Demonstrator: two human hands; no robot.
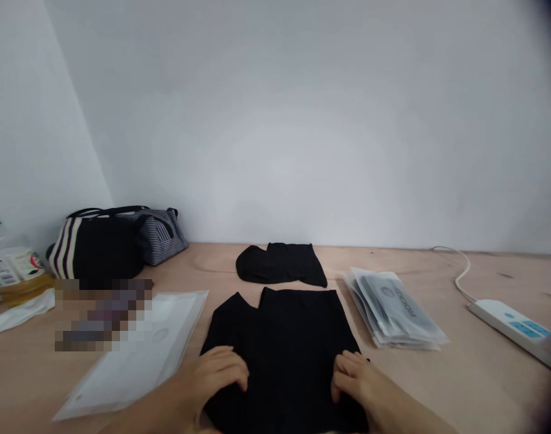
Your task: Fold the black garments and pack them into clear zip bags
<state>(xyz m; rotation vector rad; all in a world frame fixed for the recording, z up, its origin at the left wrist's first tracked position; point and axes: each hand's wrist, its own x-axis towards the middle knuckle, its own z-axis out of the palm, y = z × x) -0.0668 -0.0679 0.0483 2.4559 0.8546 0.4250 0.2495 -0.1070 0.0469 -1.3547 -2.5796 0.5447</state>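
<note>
A flat black cloth piece [298,337] with a notch in its far edge lies in front of me; its exact kind I cannot make out. My left hand [221,371] rests on its left part, fingers together and curled down onto the fabric. On the right edge, my right hand [349,375] is closed on the cloth with bent fingers. Both thumbs are mostly hidden. Just beyond lies a second, smaller-looking black cloth piece [280,264], with a rounded lobe at its left.
Frosted plastic bags [393,307] are stacked at the right. More translucent bags [144,355] lie at the left, beside a blurred-out patch. Farther out are a striped bag [162,235], a black bag [108,250], a bottle [17,271] and a white power strip [506,319] with its cord.
</note>
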